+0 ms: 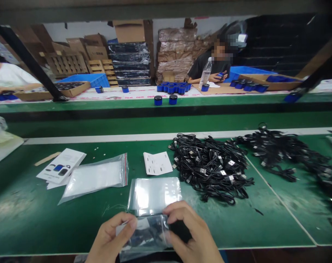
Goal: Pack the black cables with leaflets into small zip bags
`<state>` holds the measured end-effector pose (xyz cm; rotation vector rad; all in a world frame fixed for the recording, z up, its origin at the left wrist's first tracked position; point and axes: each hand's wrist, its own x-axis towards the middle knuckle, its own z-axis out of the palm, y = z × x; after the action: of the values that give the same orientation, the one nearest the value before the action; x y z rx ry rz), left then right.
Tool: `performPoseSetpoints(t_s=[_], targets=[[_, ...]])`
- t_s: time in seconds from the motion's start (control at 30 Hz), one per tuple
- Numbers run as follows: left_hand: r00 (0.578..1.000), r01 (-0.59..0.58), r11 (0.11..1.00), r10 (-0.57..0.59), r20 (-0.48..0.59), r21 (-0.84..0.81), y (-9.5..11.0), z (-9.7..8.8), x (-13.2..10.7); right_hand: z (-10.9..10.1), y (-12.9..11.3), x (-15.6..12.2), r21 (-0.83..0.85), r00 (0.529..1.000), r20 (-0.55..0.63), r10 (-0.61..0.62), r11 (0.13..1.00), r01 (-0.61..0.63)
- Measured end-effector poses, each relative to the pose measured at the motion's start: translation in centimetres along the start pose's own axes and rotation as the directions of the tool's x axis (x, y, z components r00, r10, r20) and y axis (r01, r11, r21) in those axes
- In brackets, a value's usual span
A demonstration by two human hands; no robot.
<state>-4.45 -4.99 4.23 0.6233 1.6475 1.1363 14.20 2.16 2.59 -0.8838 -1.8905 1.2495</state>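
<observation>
A clear plastic bag (148, 233) is held between my two hands, low at the table's front edge. Something dark and something white show through it, but I cannot make out what they are. My left hand (114, 233) pinches its left side between thumb and fingers. At the right end, my right hand (189, 230) grips the bag with thumb and fingertips. Just beyond lies a stack of clear bags (157, 193). Behind that stack sits a folded white leaflet (158, 163), and a big heap of black USB cables (209, 164) lies to its right.
On the left lie a larger bag with a red strip (97, 177), printed sheets (60, 166) and a wooden stick (47, 159). More black cables (283, 149) spread at right. Blue jars (173, 99) stand on the raised shelf. Two people work across it, one near a water bottle (206, 73).
</observation>
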Motion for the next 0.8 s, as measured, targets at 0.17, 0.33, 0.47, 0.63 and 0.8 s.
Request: performPoseSetpoints(t_s=[0.17,0.33,0.47,0.63,0.8], targets=[[0.996,0.079,0.975,-0.084,-0.013,-0.206,0.4,0.7,-0.2,0.2,0.1,-0.3,0.003,0.995,-0.100,-0.006,1.000,0.006],[0.998,0.059,0.978,-0.063,-0.015,-0.201,-0.1,0.7,-0.3,0.1,0.0,0.1,-0.020,0.993,0.044,0.110,0.994,-0.109],[0.998,0.038,0.987,-0.044,-0.034,-0.157,-0.7,0.4,-0.1,-0.5,-0.2,0.6,0.028,0.974,0.177,0.139,0.989,-0.146],[1.000,0.017,0.993,-0.020,-0.023,-0.118,-0.8,0.6,0.1,-1.5,-0.7,1.0,0.060,0.981,0.191,0.021,0.998,-0.033],[1.000,0.009,0.995,-0.010,-0.004,-0.102,-1.1,1.0,0.0,-1.3,-0.6,1.2,0.068,0.984,0.164,-0.063,0.996,0.052]])
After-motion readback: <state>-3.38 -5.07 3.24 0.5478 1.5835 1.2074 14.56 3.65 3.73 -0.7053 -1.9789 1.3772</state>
